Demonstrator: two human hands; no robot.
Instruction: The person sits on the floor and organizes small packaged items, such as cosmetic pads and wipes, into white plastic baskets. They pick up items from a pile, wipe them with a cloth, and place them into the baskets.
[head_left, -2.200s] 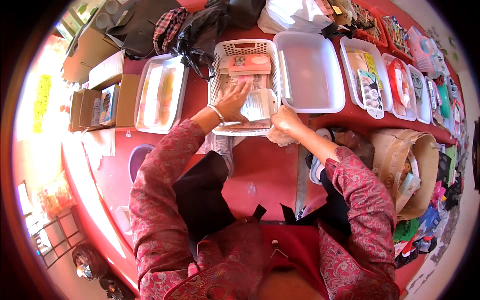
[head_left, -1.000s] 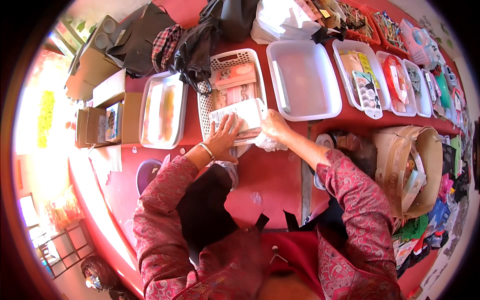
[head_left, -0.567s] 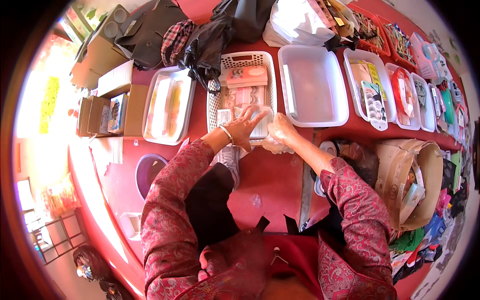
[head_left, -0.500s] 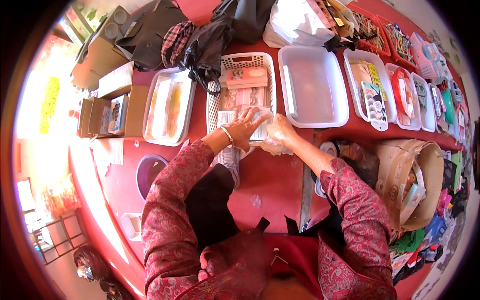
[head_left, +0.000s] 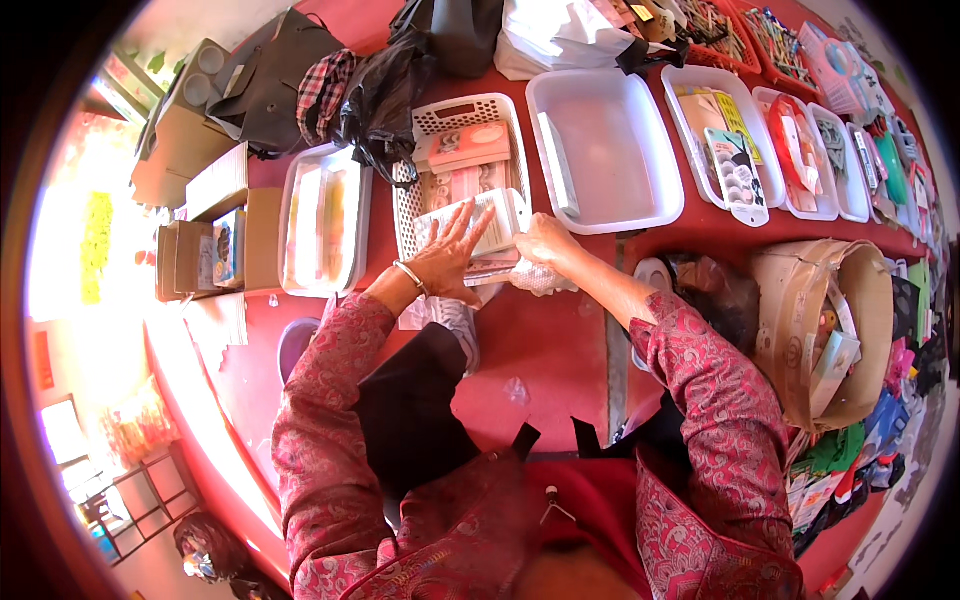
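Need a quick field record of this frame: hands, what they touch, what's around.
left hand: flat on pale packets, fingers spread
right hand: at the packets' right edge, grip unclear
container: white lattice basket on red table
right of basket: clear tub, nearly empty
left of basket: clear tray
far right: cardboard drum

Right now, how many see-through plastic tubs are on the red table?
5, possibly more hidden at the right edge: one left of the white basket, one large tub right of it, then three narrower ones.
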